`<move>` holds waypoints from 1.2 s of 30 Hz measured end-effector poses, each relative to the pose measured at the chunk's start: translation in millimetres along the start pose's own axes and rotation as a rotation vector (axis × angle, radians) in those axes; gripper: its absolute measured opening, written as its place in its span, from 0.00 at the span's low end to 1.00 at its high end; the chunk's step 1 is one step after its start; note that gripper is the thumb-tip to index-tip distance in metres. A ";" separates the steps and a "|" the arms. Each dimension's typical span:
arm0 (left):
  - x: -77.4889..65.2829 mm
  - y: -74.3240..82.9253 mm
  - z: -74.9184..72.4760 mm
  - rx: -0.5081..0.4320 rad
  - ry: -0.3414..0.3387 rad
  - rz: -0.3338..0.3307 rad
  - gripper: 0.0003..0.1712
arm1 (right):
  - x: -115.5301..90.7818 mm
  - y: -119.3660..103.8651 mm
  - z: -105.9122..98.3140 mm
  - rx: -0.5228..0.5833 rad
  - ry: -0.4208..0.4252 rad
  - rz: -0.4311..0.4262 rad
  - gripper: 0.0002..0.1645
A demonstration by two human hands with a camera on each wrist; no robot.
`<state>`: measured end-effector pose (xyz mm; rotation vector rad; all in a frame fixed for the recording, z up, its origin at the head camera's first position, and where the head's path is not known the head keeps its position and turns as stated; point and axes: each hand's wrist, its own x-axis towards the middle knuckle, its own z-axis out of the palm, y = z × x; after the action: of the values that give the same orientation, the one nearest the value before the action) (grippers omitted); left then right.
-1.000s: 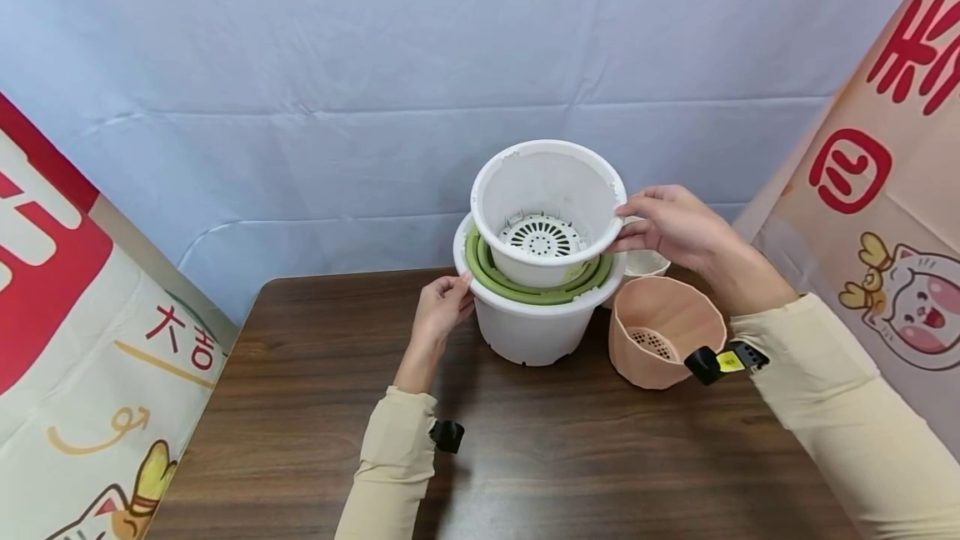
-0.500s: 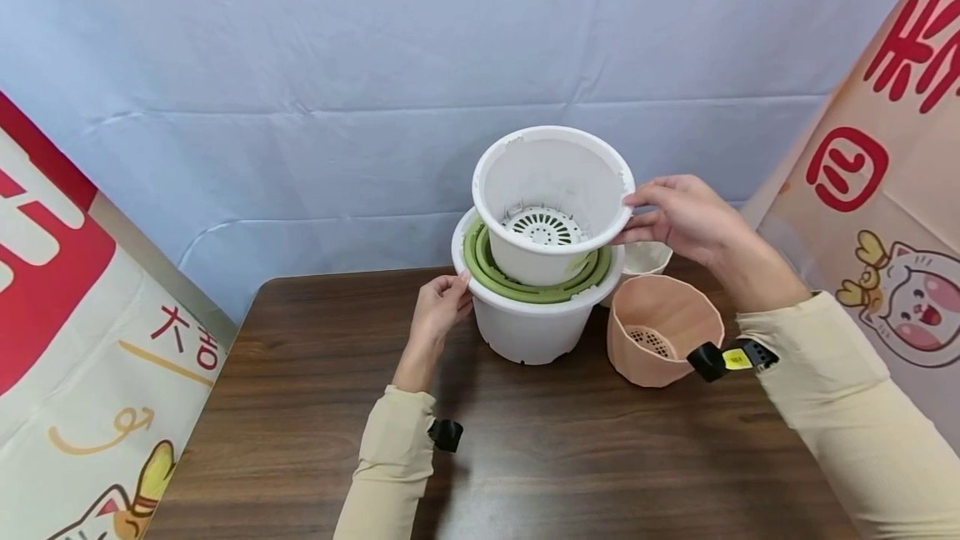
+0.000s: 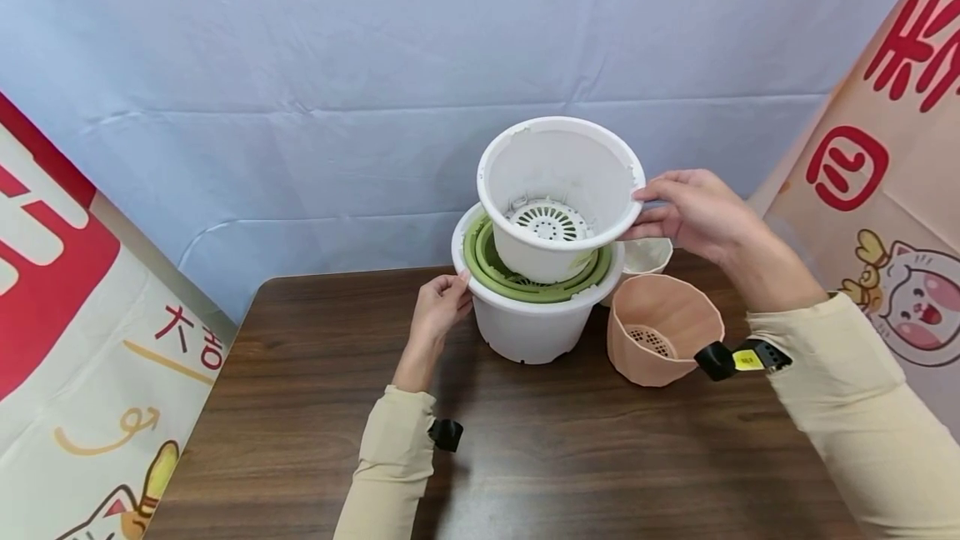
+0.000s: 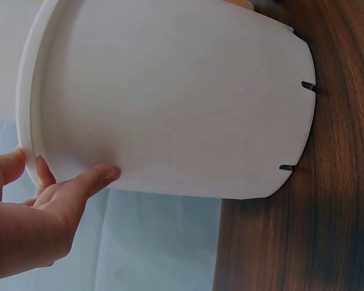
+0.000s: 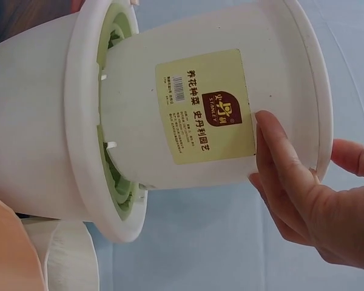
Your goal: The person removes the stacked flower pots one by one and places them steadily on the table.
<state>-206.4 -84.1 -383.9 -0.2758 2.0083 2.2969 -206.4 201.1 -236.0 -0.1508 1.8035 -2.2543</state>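
Observation:
My right hand [image 3: 693, 211] pinches the right rim of a small white flower pot [image 3: 558, 182], thumb over the lip and fingers on the outer wall. A yellow label [image 5: 206, 106] shows on that pot's side in the right wrist view. The pot is tilted, its lower end still inside green pots [image 3: 480, 265] nested in a large white flower pot [image 3: 532, 332]. At the large pot's left rim, my left hand [image 3: 440, 307] grips the edge between thumb and fingers. The large pot stands upright on the table, with notches along its base in the left wrist view.
A peach faceted pot [image 3: 663, 327] with a perforated bottom stands just right of the large pot. Behind it a small whitish pot [image 3: 645, 257] is partly hidden. The brown wooden table [image 3: 315, 407] ends at a pale blue cloth backdrop [image 3: 337, 107].
The small white pot has risen and shifted slightly right with my right hand, showing more of the green pots' inside. My left hand and the large pot have stayed in place.

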 end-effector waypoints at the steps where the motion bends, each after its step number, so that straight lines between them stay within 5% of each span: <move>1: -0.3 0.1 0.2 -0.003 0.001 0.001 0.14 | -0.5 -0.5 -0.8 0.002 0.005 -0.001 0.07; 10: -0.5 -1.4 0.6 0.000 0.002 0.007 0.13 | -3.1 -4.2 -8.9 0.025 0.011 -0.030 0.02; 23: -2.0 -0.6 1.2 -0.009 0.000 0.020 0.12 | -8.6 -8.7 -25.1 0.082 0.011 -0.040 0.08; 36: -2.0 -1.3 1.1 -0.016 -0.007 0.029 0.12 | -12.2 -15.0 -42.9 0.184 -0.103 -0.056 0.14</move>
<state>-204.3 -82.8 -384.6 -0.2408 2.0045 2.3291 -206.7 247.8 -230.3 -0.2808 1.5500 -2.3892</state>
